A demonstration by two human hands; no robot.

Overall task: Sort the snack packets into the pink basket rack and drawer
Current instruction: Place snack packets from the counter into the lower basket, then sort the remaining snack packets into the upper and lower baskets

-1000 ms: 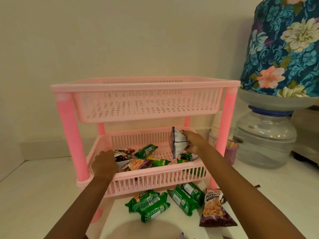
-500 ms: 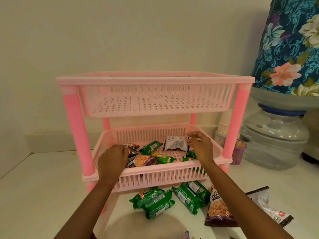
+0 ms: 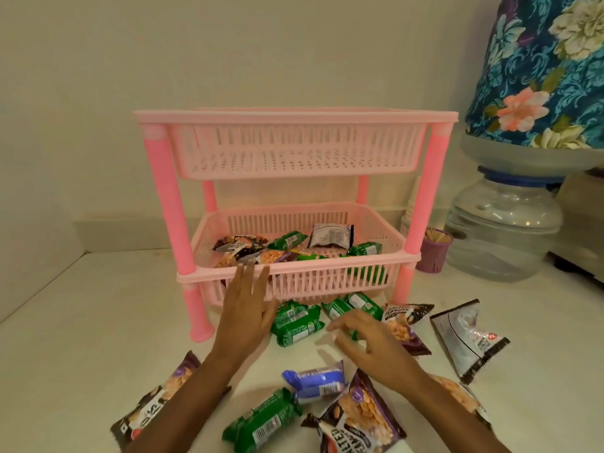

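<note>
The pink two-tier basket rack (image 3: 295,117) stands on the white counter. Its lower basket (image 3: 372,263) holds several snack packets, among them a grey-white packet (image 3: 330,236) lying at the back. My left hand (image 3: 246,308) is flat and open against the lower basket's front wall. My right hand (image 3: 369,346) hovers open, fingers spread, over green biscuit packets (image 3: 295,322) in front of the rack. A blue packet (image 3: 315,380), a green packet (image 3: 264,420) and peanut packets (image 3: 358,413) lie nearer me.
A water bottle with a floral cover (image 3: 536,73) stands on a dispenser (image 3: 503,230) at the right. A purple cup of toothpicks (image 3: 434,253) sits beside the rack's right leg. A grey pyramid packet (image 3: 467,338) lies at the right. The wall is close behind the rack.
My right hand let go of the grey-white packet in the lower basket and drew back down to the counter. My left hand slid off the basket rim to its front. The view pulled back.
</note>
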